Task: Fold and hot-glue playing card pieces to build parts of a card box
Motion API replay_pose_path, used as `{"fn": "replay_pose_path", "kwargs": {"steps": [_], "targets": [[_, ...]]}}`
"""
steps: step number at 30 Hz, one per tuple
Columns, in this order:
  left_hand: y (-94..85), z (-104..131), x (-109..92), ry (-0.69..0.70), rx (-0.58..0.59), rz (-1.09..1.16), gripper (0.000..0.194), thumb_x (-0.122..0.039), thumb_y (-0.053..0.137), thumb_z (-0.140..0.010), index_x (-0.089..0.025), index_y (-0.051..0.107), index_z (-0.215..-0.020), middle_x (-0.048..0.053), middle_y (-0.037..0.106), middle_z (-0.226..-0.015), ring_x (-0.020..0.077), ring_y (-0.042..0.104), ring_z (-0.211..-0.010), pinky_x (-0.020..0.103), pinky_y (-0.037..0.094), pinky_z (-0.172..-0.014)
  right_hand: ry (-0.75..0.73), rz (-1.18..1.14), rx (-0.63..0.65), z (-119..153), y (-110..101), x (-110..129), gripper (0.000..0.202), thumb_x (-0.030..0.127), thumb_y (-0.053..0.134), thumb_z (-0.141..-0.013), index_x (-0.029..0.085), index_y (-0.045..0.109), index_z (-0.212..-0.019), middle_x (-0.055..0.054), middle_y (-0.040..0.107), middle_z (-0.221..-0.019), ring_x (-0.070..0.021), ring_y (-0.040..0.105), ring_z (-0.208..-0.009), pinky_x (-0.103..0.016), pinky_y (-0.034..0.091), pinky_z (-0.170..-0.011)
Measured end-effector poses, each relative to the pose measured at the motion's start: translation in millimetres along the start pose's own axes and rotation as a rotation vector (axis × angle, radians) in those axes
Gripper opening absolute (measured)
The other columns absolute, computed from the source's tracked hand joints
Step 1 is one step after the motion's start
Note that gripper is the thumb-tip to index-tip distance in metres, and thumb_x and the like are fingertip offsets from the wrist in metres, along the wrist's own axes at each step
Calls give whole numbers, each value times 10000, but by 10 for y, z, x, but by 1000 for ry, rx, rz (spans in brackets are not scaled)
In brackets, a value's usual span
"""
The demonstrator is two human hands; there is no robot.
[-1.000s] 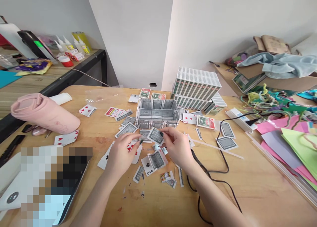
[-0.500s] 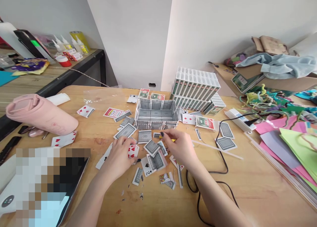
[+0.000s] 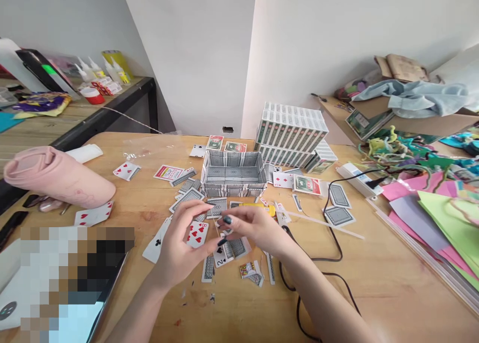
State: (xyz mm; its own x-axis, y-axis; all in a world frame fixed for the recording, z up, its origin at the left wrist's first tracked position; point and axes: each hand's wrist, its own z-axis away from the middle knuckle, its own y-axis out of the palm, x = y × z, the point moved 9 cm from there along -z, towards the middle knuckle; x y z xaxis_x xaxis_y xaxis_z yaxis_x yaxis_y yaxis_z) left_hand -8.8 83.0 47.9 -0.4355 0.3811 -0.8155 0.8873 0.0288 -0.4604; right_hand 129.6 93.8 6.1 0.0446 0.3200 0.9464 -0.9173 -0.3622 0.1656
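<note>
My left hand (image 3: 183, 238) is curled with thumb and fingers around the edges of a thin card (image 3: 215, 223) seen nearly edge-on. Close beside it, my right hand (image 3: 250, 225) has its fingers pinched at the same card; its exact hold is partly hidden. Behind both hands stands an open box (image 3: 235, 175) built from grey-patterned cards. A yellow glue gun (image 3: 267, 209) lies just beyond my right hand. Loose cards surround the hands, among them an eight of hearts (image 3: 197, 233) and a two of spades (image 3: 220, 255).
Stacked card packs (image 3: 292, 133) stand behind the box. At the left are a pink tumbler (image 3: 56, 178) and a partly pixelated device (image 3: 67, 288). A black cable (image 3: 339, 243), a power strip (image 3: 359, 179) and coloured paper (image 3: 430, 228) lie at the right.
My left hand has lifted from the table cards and now holds a card upright. My right hand has let go of the yellow tool and moved left to the card.
</note>
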Motion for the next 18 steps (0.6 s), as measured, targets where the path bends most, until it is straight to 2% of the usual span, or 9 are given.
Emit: {"fn": "replay_pose_path", "kwargs": {"steps": [2,5,7,10,14,18], "targets": [[70,37,-43,44,47,98,443,-240,667,-733,-279,524,-1150,70,465,-1162,247,503,-1097,372,448,-923,5,-62,101,2,151,-16,482,480,687,-672,158,655,-1028,-80,684,-1009,-228,633,-948,-347,513,-809],[116,72,-69,77,80,191,502,-176,687,-717,-302,515,-1171,68,439,-1173,262,492,-1126,399,444,-946,-41,-84,113,5,185,25,551,434,747,-618,162,642,-1085,-85,654,-1108,-242,588,-1058,-376,433,-952],[114,85,-88,99,80,238,547,-146,701,-698,-305,511,-1186,70,433,-1173,273,485,-1138,411,449,-948,-39,-96,93,6,172,25,617,393,784,-582,162,619,-1130,-94,643,-1130,-251,571,-1087,-400,407,-984],[102,98,-120,139,78,296,559,-121,693,-698,-295,517,-1199,79,423,-1172,282,478,-1140,428,459,-941,-28,-151,61,7,192,11,677,360,803,-563,166,585,-1174,-101,643,-1124,-256,585,-1063,-423,435,-954],[74,89,-121,141,44,426,481,-148,655,-730,-245,532,-1185,99,414,-1168,293,470,-1138,437,468,-926,-157,-253,53,22,289,115,535,339,769,-627,169,614,-1110,-77,669,-1057,-221,601,-1029,-380,439,-950],[124,112,-138,126,50,479,340,-199,555,-812,-225,548,-1151,100,503,-1124,263,507,-1101,386,479,-899,-216,-342,39,37,315,165,404,343,754,-645,171,647,-994,-62,689,-986,-212,628,-960,-366,451,-924]]}}
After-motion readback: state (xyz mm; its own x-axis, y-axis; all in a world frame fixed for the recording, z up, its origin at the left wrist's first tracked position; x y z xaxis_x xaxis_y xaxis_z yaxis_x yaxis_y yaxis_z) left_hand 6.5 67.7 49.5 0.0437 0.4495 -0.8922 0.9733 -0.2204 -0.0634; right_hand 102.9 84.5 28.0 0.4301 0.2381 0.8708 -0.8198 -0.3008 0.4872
